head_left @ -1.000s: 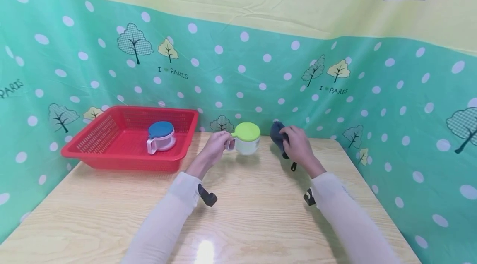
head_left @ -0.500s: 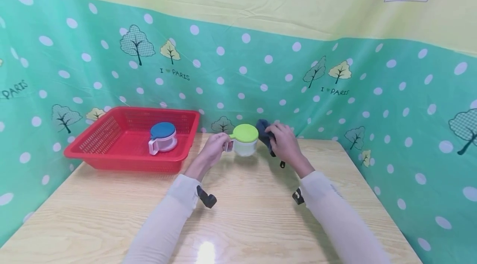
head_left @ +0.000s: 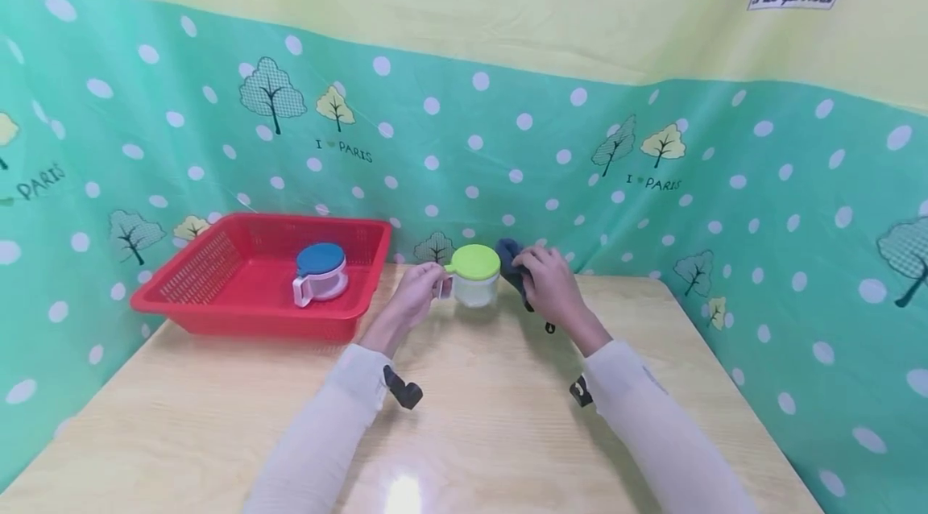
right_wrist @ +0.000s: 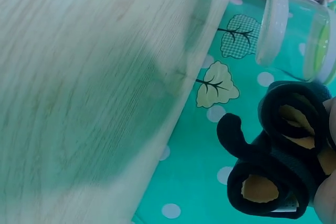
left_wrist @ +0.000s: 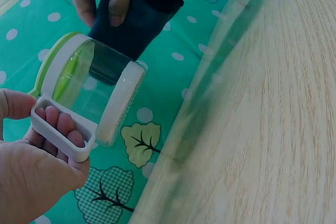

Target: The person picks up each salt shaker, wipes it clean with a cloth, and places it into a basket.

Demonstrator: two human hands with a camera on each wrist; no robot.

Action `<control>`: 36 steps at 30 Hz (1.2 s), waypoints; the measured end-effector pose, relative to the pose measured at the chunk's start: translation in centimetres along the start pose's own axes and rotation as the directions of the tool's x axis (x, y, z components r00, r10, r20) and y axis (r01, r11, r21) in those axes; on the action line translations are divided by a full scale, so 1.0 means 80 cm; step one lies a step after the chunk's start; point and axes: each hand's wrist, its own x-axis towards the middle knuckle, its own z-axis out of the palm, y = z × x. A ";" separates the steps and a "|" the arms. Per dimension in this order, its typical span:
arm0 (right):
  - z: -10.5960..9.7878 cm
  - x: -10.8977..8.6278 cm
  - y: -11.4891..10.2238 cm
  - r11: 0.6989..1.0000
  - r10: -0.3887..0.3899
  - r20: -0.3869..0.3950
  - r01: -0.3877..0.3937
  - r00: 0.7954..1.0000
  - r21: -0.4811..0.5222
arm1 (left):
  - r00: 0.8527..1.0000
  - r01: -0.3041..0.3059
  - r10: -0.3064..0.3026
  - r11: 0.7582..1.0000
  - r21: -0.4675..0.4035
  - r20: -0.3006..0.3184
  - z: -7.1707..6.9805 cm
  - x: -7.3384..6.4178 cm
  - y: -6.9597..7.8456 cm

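My left hand (head_left: 415,295) grips the white handle of a clear seasoning jar (head_left: 474,288) with a lime-green lid. The jar is held up off the tabletop, near its back edge. My right hand (head_left: 557,288) pinches a dark blue folded cloth (head_left: 511,263) with black trim and a hanging loop. In the left wrist view the cloth (left_wrist: 149,17) overlaps the jar's side (left_wrist: 86,85) just below the lid. Seen from the right wrist, the cloth (right_wrist: 281,153) is folded into two rolls with a tan lining, right at the jar's wall (right_wrist: 296,38).
A red plastic basket (head_left: 239,321) stands at the back left of the wooden table (head_left: 464,417). Inside it is a similar jar (head_left: 321,272) with a blue lid. A green and yellow printed curtain (head_left: 449,127) hangs close behind the table and along both sides.
My right hand has brought the cloth leftward from a gap away to the jar's side. The left hand keeps its grip on the handle, nearly in place. The head view has tilted slightly upward.
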 end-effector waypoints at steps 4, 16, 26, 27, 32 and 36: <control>-0.004 -0.006 -0.003 0.999 -0.044 -0.010 0.044 0.999 -0.018 | 0.999 0.003 -0.003 1.000 -0.016 -0.034 0.000 0.001 -0.002; -0.022 -0.011 -0.026 0.991 -0.132 0.021 0.133 0.991 -0.032 | 0.997 -0.042 0.040 0.998 -0.036 -0.069 -0.002 0.004 0.004; -0.030 -0.017 -0.049 0.984 -0.171 0.051 0.173 0.984 -0.044 | 0.996 -0.051 0.047 0.998 -0.049 -0.081 -0.004 0.005 0.003; -0.030 -0.017 -0.050 0.986 -0.159 0.051 0.162 0.986 -0.042 | 0.996 -0.048 0.044 0.998 -0.046 -0.079 -0.004 0.005 0.002; -0.029 -0.015 -0.049 0.996 -0.079 0.044 0.081 0.996 -0.033 | 0.998 -0.030 0.028 0.999 -0.035 -0.060 -0.004 0.003 0.002; -0.025 -0.010 -0.041 0.999 -0.030 0.046 0.031 0.998 -0.025 | 0.999 -0.026 0.025 0.999 -0.039 -0.040 -0.003 0.001 0.002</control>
